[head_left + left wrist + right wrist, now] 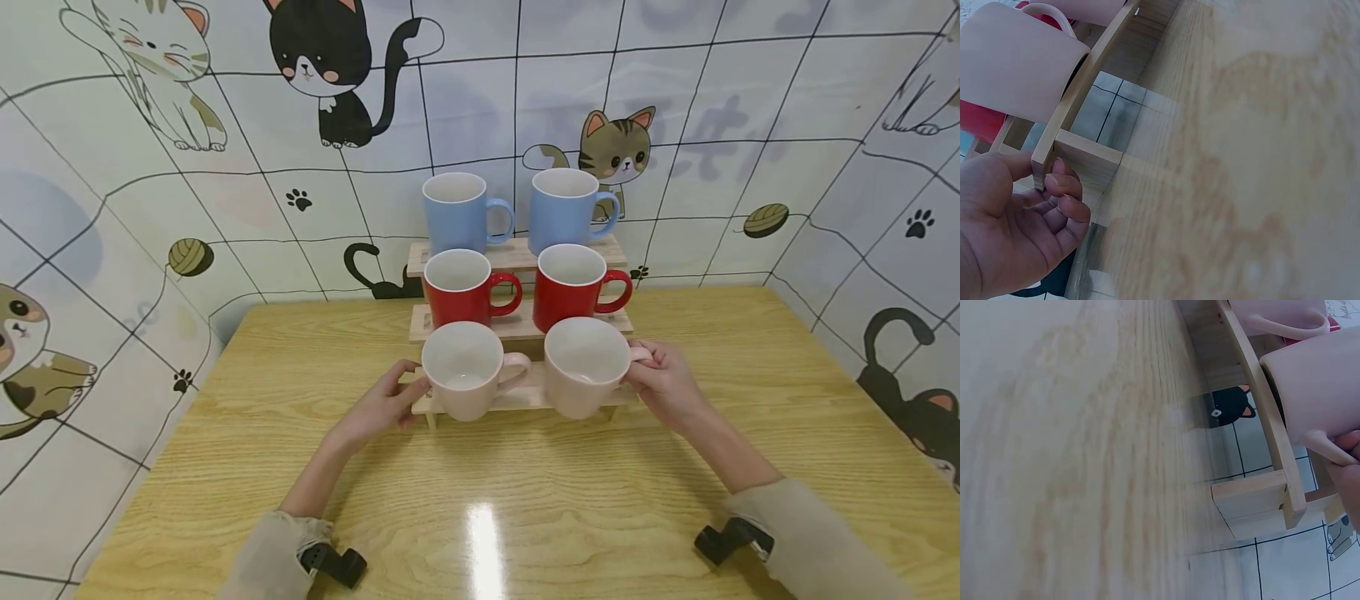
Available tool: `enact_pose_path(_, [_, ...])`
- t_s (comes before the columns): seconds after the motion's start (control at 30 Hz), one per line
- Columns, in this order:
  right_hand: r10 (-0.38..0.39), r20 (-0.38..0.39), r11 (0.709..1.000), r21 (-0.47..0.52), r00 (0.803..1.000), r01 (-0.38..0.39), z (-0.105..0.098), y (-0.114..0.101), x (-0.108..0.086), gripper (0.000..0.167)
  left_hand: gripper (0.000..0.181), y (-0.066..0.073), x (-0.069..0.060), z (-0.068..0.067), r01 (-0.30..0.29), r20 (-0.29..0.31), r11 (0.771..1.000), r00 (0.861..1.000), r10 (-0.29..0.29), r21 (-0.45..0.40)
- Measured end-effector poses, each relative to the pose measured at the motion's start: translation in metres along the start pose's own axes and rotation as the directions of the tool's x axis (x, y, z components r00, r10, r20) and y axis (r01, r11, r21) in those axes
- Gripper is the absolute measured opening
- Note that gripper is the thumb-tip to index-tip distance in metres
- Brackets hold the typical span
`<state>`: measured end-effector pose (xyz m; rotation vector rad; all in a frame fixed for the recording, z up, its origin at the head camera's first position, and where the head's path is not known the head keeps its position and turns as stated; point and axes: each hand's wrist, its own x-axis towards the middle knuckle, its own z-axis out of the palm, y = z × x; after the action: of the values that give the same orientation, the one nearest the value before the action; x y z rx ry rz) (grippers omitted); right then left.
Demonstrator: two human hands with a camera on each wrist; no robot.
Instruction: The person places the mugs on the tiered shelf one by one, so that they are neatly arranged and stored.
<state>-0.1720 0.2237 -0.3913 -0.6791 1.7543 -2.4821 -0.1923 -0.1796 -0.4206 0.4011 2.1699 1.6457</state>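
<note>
A three-tier wooden rack [517,402] bears mugs in pairs. My left hand [380,400] pinches the left end of its lowest shelf, thumb on top and curled fingers below, as the left wrist view shows. Just beside that hand is the left pale pink mug [463,379], upright on the lowest shelf. At the other end, my right hand [663,379] grips the handle of the right pale pink mug [581,379], which is upright on the same shelf. In the right wrist view only a few fingers [1349,478] show at the handle.
Two red mugs [457,300] occupy the middle tier, and two light blue mugs [455,215] the top one. The rack stands on a wood-grain table [300,350] close to a cat-patterned backdrop [480,100]. All the mug handles point right.
</note>
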Motion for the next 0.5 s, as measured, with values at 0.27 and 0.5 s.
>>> enact_pose_path(0.27, [0.023, 0.003, 0.999, 0.031, 1.0, -0.024, -0.0009, 0.0059, 0.0042, 0.037, 0.034, 0.0001, 0.0003, -0.0003, 0.003, 0.005, 1.0, 1.0, -0.003, -0.009])
enact_pose_path(0.5, [0.046, 0.023, 0.999, 0.008, 0.999, -0.046, -0.0008, 0.0045, 0.0055, 0.037, 0.034, -0.0003, 0.0005, -0.0002, 0.001, 0.004, 1.0, 1.0, -0.001, -0.015])
